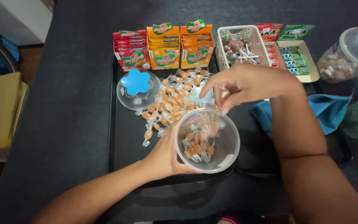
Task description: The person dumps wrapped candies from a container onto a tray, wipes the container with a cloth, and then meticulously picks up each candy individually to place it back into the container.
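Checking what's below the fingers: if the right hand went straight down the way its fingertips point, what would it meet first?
Probably the open clear jar held by the left hand; depth is unclear.

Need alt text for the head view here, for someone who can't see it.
The left hand steadies a clear plastic jar partly filled with wrapped orange candies, while the right hand hovers above its mouth. More candies lie loose on a black tray beside a blue-knobbed lid.
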